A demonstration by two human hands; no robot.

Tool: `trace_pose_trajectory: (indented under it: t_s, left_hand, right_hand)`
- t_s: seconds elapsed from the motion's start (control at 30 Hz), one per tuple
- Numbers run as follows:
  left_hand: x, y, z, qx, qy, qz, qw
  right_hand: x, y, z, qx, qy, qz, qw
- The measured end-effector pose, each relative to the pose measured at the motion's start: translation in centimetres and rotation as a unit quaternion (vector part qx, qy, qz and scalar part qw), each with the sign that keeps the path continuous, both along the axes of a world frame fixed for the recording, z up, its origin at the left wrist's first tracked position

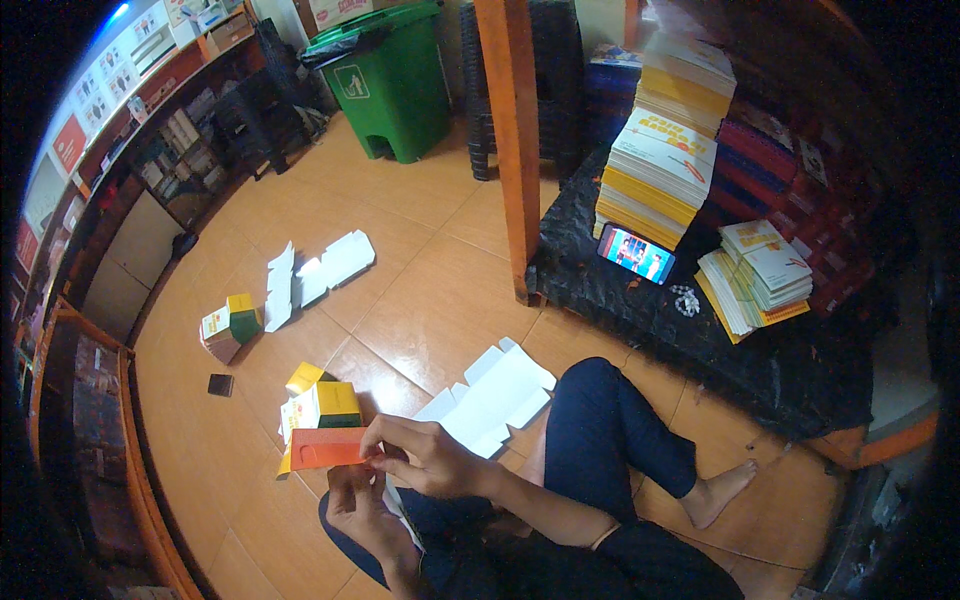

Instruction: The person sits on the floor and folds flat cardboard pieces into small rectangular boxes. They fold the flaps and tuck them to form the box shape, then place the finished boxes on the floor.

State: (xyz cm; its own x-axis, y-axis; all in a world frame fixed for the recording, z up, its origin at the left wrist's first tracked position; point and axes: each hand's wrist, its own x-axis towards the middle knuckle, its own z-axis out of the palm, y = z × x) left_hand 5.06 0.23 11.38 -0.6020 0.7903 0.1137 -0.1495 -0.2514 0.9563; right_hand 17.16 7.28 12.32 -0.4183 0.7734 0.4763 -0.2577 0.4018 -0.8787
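Note:
An orange flat cardboard piece (325, 448), with a small curved notch at one spot, is raised in front of my lap. The fingers of my right hand (430, 458) are closed on its right end. Below, my left hand (360, 505) has its fingers bent up against the lower edge near the same end, closed on it as well. Just beyond the orange piece, a yellow, white and green carton (338, 404) with raised flaps stands on the floor. White unfolded box blanks (490, 398) lie to the right of my hands, beside my knee.
Farther left are another carton (230, 325), more white blanks (318, 275) and a small dark square (221, 385). At right, a low black platform (600, 290) bears card stacks (655, 170), a phone (636, 254) and a tied bundle (765, 265). An orange post (512, 150) and green bin (395, 90) stand behind.

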Motion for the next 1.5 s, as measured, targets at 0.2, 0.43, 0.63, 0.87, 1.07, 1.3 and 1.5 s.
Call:
trace_pose_trajectory:
  t_s: [0.2,0.43,0.63,0.87,1.07,1.3,1.5]
  left_hand:
    - [0.0,-0.2,0.3,-0.033,0.002,-0.025,0.999]
    - [-0.6,-0.6,0.2,-0.001,-0.078,-0.111,0.991]
    - [-2.1,0.0,-1.6,-0.007,-0.096,-0.118,0.988]
    - [-1.9,-0.1,-1.4,-0.011,-0.142,-0.137,0.980]
    - [-2.5,-0.2,-1.9,-0.048,-0.151,-0.140,0.977]
    - [-2.8,-0.5,-2.5,-0.025,-0.193,-0.168,0.966]
    - [-2.5,-0.7,-2.3,0.007,-0.270,-0.207,0.940]
  right_hand:
    - [-1.0,0.2,-0.8,0.134,0.022,-0.112,0.984]
    - [-0.9,-0.2,-0.4,0.131,0.034,-0.104,0.985]
    - [-0.5,0.0,-0.2,0.186,0.005,-0.099,0.978]
    - [-1.1,0.2,-1.4,0.219,-0.051,-0.156,0.962]
    - [-1.6,-0.1,-1.5,0.264,-0.034,-0.202,0.942]
    - [-1.2,-0.4,-0.8,0.296,-0.026,-0.194,0.935]
    - [-0.4,-0.5,0.1,0.284,-0.039,-0.145,0.947]
